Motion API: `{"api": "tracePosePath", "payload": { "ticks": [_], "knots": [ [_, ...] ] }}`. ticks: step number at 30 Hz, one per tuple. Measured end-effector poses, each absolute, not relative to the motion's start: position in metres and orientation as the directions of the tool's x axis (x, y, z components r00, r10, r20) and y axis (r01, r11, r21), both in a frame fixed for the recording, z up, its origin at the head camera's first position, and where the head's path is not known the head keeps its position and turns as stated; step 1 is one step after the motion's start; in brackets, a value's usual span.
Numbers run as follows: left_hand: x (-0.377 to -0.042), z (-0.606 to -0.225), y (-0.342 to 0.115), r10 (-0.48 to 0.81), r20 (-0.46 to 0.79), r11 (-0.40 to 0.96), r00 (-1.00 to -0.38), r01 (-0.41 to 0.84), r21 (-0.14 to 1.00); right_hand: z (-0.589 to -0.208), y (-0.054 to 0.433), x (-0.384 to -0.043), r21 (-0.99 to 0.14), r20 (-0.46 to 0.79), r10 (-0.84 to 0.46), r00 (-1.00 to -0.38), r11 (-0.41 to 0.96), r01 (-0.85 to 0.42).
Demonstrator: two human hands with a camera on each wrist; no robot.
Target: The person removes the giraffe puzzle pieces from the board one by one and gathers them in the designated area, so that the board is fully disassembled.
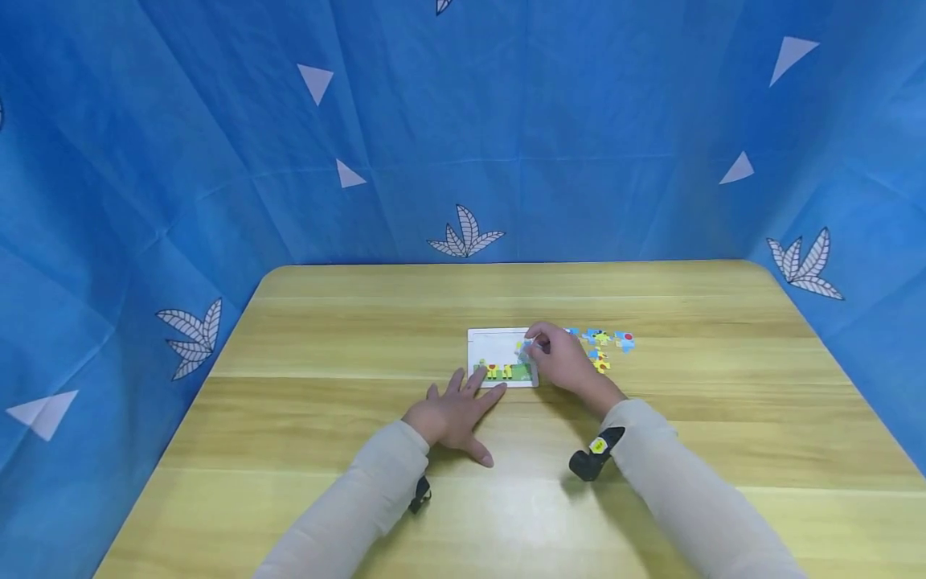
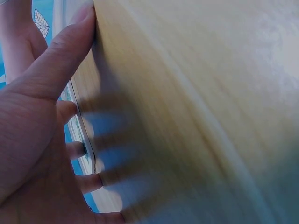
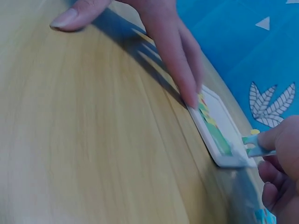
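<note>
A white puzzle tray (image 1: 492, 342) lies on the table, with a strip of joined green and yellow pieces (image 1: 499, 372) along its near edge. My left hand (image 1: 457, 412) is spread, its fingertips at the tray's near left edge. Between thumb and finger my right hand (image 1: 560, 358) pinches a light blue puzzle piece (image 3: 254, 145) over the tray's right side. In the right wrist view that piece stands tilted, with a yellow and green part showing. The left wrist view has the left hand (image 2: 32, 135) with straight fingers near the tray's edge.
Several loose puzzle pieces (image 1: 598, 337) lie to the right of the tray, partly behind the right hand; one with a red spot (image 1: 625, 341) is farthest right. A wooden table (image 1: 347, 322) carries it all, with a blue patterned cloth (image 1: 405, 121) behind.
</note>
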State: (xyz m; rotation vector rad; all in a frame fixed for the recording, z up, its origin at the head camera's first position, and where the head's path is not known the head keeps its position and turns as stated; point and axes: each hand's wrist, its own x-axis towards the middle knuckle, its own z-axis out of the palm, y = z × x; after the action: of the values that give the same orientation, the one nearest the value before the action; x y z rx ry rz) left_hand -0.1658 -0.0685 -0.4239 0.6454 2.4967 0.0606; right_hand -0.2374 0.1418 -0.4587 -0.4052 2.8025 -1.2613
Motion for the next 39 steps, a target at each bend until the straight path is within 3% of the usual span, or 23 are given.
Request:
{"api": "tracePosePath", "payload": {
  "ticks": [16, 26, 39],
  "knots": [
    [-0.166, -0.427, -0.068, 0.465, -0.500, 0.883, -0.731, 0.424, 0.201, -0.451, 0.209, -0.232, -0.731, 0.088, -0.155, -0.984, 0.661, -0.170],
    [-0.166, -0.424, -0.069, 0.458, -0.505, 0.886, -0.732, 0.422, 0.193, -0.444, 0.251, -0.224, -0.699, 0.028, -0.083, -0.996, 0.711, -0.079],
    [-0.165, -0.425, -0.069, 0.460, -0.498, 0.885, -0.735, 0.421, 0.196, -0.450, 0.277, -0.220, -0.660, -0.004, -0.133, -0.991, 0.745, -0.097]
  ]
}}
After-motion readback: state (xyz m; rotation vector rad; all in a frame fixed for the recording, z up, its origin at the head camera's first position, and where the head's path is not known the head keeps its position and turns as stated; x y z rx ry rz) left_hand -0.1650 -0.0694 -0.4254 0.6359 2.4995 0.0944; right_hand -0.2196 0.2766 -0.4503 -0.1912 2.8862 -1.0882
